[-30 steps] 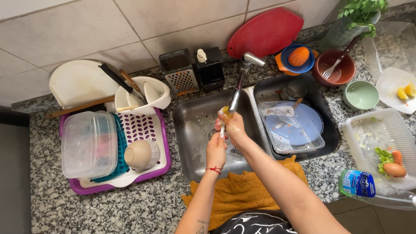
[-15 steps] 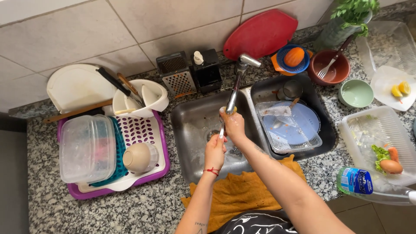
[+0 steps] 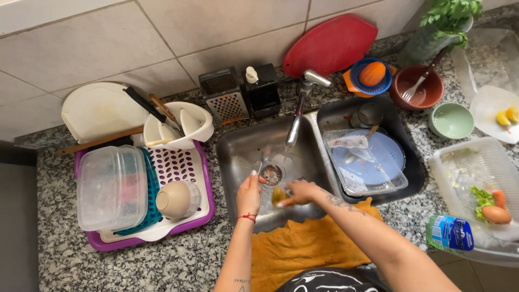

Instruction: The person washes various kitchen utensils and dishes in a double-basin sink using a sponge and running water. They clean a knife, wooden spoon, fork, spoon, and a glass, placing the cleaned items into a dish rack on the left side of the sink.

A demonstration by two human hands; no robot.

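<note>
Two bare hands at work over the left steel sink basin [image 3: 238, 157]: left hand [image 3: 249, 193] closed round a clear drinking glass [image 3: 271, 174], right hand [image 3: 300, 192] pinching a yellow sponge [image 3: 279, 195] against its side. Glass low in the basin, under the steel tap [image 3: 300, 105]. Best kept gripped firmly, turned slowly, scrubbed inside and out. Orange cloth [image 3: 303, 246] draped over the speckled granite counter [image 3: 135, 265] in front.
</note>
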